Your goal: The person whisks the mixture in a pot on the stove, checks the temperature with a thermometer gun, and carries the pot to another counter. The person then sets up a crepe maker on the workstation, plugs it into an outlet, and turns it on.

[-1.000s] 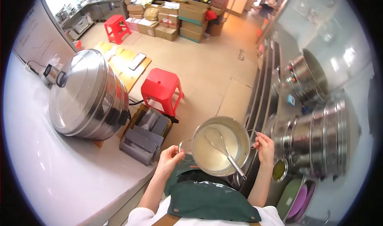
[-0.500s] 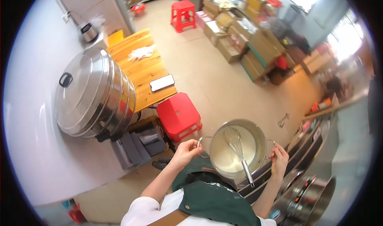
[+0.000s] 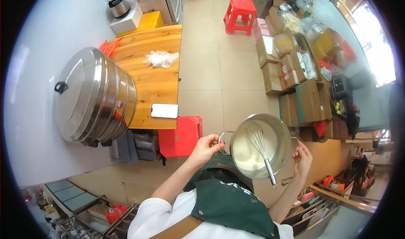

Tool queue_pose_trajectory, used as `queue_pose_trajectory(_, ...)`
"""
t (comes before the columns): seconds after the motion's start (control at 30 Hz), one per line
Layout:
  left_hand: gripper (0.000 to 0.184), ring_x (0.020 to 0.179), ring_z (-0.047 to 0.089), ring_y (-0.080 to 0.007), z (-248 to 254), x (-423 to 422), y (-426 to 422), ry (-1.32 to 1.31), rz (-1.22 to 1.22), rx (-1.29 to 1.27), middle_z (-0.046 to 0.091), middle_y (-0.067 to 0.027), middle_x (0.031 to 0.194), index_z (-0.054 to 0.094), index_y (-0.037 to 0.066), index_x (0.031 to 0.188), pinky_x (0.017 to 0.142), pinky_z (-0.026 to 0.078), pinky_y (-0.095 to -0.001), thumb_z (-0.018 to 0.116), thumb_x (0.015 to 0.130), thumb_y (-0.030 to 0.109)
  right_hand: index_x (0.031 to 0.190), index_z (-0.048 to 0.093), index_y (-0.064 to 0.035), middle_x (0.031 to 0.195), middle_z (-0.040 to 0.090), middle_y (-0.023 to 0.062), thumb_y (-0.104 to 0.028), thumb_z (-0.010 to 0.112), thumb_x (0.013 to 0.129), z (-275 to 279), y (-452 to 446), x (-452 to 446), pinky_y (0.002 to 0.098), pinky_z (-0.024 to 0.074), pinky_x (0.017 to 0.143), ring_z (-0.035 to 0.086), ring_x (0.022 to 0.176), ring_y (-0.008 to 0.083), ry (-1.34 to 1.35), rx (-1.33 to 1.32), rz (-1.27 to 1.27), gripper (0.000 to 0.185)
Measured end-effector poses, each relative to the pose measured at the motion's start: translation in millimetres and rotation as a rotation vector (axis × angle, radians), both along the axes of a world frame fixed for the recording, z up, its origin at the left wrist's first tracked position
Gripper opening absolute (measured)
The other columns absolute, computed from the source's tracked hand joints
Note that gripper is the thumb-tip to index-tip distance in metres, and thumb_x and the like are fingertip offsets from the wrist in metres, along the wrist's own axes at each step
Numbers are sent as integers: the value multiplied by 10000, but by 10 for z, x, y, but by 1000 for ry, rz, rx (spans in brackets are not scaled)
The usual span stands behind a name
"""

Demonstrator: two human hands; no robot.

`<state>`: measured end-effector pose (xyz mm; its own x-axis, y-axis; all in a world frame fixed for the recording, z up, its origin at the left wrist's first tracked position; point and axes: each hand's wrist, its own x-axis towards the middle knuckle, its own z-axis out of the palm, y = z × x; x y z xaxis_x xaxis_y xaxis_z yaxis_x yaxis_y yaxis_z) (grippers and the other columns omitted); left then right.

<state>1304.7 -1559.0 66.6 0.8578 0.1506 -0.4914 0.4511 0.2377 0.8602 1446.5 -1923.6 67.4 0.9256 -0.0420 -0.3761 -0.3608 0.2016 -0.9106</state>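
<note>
A steel stockpot (image 3: 283, 148) hangs in front of my apron, held up off the floor by its two loop handles. Pale creamy liquid (image 3: 244, 152) covers its bottom. A wire whisk (image 3: 262, 146) leans in it, wires in the liquid and handle over the near rim. My left hand (image 3: 207, 148) is closed around the left handle. On the other side, my right hand (image 3: 302, 159) grips the right handle, its fingers partly hidden behind it.
A wooden table (image 3: 154, 85) at left carries a tall steel steamer (image 3: 95, 95), a phone (image 3: 164, 111) and white gloves (image 3: 162, 59). Red stools (image 3: 181, 138) stand beside the table and farther up the tiled floor. Cardboard boxes (image 3: 289, 72) line the right wall.
My view has turned left, toward the table and aisle. The pot has come along in both hands, the whisk still in it. The stove at the lower right has left view.
</note>
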Motion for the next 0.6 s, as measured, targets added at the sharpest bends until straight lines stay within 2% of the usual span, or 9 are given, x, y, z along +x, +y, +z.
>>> queue_pose_trajectory(0.17,107,692,550,-67,7,1299,163,21,163,-86,611,-12,769,595,12,925,589,422,-213,609,854,91,1108,573,64,769,576,47,-31,533,888,140,440,1645,227,465,541,521,605,92,-2,-39,84,243)
queue_pose_trajectory(0.33,85,709,567,-81,-139,2510,389,-2,316,-26,604,-27,776,580,13,915,617,437,-199,606,861,73,1092,579,72,752,585,50,-18,542,871,41,980,3274,241,474,535,525,597,96,-44,-38,211,242)
queue_pose_trajectory(0.6,99,675,563,-67,111,4468,1266,-15,580,13,615,-22,761,582,22,931,579,423,-181,616,863,86,1119,562,75,763,584,63,-33,525,887,116,2481,5954,246,483,545,528,608,101,-10,-15,483,259)
